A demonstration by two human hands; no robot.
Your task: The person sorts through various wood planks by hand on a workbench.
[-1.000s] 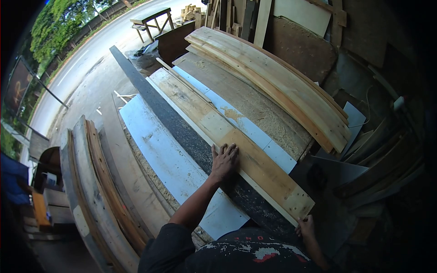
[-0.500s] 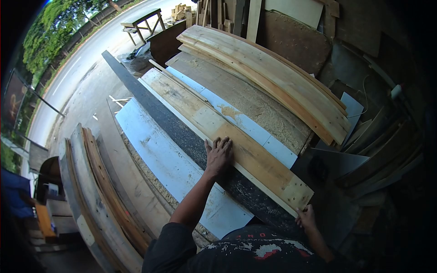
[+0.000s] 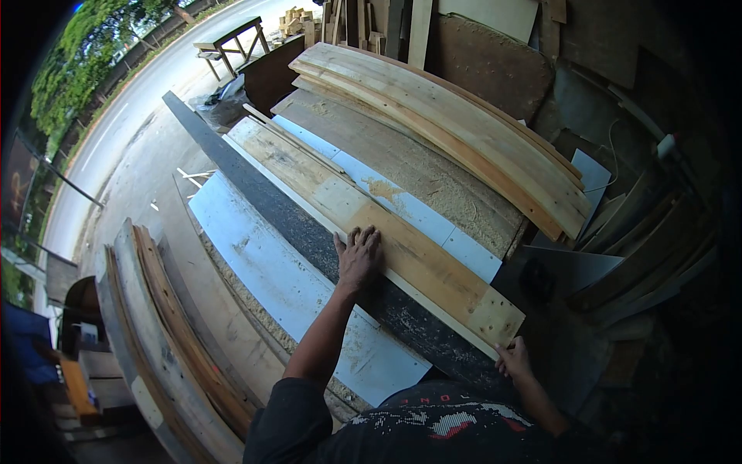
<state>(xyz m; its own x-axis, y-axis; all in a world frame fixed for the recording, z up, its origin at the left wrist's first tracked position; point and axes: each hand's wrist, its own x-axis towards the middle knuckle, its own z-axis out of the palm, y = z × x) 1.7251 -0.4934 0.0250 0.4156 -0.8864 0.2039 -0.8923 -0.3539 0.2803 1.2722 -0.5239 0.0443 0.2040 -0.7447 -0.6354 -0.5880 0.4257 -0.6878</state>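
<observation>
A long wooden plank (image 3: 433, 259), pale at the ends and more orange along its near half, lies slanting away from me beside a dark speckled beam (image 3: 294, 232). My left hand (image 3: 360, 257) rests on the plank's left edge, its fingers spread over the top face. At the near end, my right hand (image 3: 513, 360) pinches the plank's corner between thumb and fingers. Thin strips of wood (image 3: 297, 139) lie along the plank's far right side.
White boards (image 3: 267, 267) lie on both sides, with sawdust on the brown board (image 3: 417, 162) to the right. Stacked planks (image 3: 456, 124) stand at the back right, more planks (image 3: 151, 309) at the left. A wooden trestle (image 3: 232, 46) stands by the road (image 3: 116, 116).
The whole view has shifted slightly, moving the boards a little left in the picture. Both hands stay at about the same places on the plank.
</observation>
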